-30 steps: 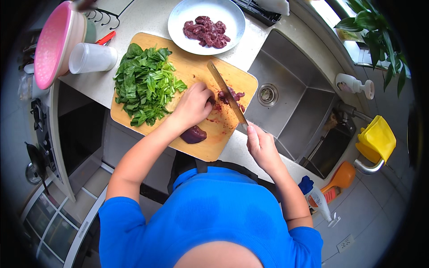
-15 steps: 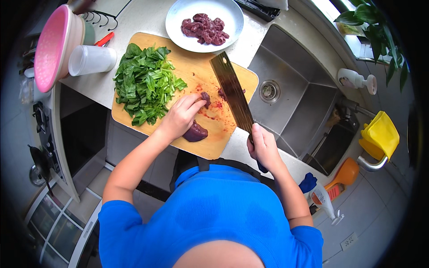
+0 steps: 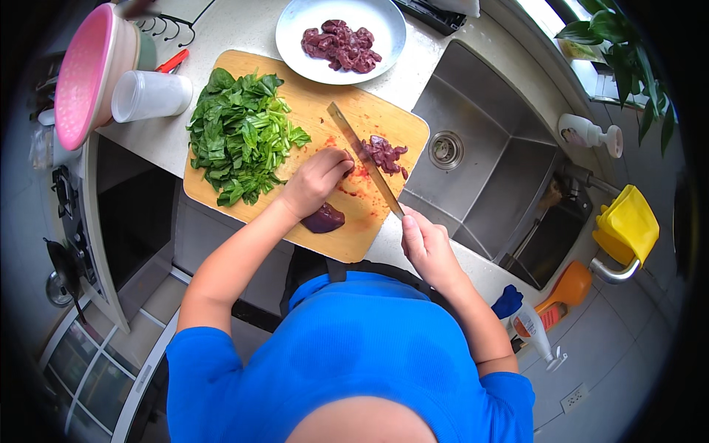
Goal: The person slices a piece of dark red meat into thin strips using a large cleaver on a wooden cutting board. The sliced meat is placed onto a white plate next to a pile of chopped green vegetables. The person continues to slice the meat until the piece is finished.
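My right hand (image 3: 430,251) is wrapped round the handle of a cleaver (image 3: 367,159), its blade now upright and seen edge-on over the wooden cutting board (image 3: 377,111). Close against the blade's left side, my left hand (image 3: 317,183) has its fingers curled on a small piece of dark red liver, mostly hidden under the fingertips. To the right of the blade lies a small pile of cut liver pieces (image 3: 384,153). A larger uncut chunk of liver (image 3: 323,218) rests below my left hand. Chopped leafy greens (image 3: 238,136) cover the board's left side.
Beyond the board stands a white plate (image 3: 391,44) of cut liver. A steel sink (image 3: 480,133) adjoins on the right. At the left are a translucent plastic cup (image 3: 151,96), a pink basin (image 3: 85,81) and a red-handled tool (image 3: 173,61). Yellow gloves (image 3: 628,221) hang far right.
The cleaver has turned from showing its broad face to edge-on and shifted left, uncovering the cut liver pieces. My left hand has moved slightly right, and its fingers have curled more over the small piece.
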Demonstrator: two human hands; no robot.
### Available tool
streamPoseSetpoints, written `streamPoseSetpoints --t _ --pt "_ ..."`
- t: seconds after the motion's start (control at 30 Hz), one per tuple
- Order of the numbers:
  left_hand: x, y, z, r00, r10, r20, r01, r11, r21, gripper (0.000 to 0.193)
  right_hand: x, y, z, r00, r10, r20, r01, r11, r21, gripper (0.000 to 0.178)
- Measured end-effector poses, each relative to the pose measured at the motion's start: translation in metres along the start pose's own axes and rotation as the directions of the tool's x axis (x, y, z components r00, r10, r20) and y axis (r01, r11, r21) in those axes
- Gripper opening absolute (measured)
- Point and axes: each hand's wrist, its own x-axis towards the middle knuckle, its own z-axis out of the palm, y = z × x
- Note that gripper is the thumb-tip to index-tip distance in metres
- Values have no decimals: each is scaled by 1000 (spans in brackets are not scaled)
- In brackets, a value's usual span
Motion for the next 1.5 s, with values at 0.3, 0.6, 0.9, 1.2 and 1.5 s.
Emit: streamPoseSetpoints --t 0.3,0.6,0.9,1.2,1.5 --pt "-15 -2 -11 998 28 48 -32 996 82 29 -5 5 -5 996 84 -30 -84 996 4 39" --pt "-17 -5 -7 997 40 59 -44 997 67 27 -13 1 12 985 147 92 -145 989 -33 42" --pt "-16 -2 -8 999 32 26 -34 995 93 26 -11 -3 16 993 86 86 -58 955 -290 38" --pt "-14 -2 -6 1000 15 -19 -14 998 58 28 -10 5 18 998 -47 31 56 909 -413 45" --pt "-14 1 0 991 -130 -40 131 991 20 31 4 -2 20 999 -21 45 35 938 -345 44"
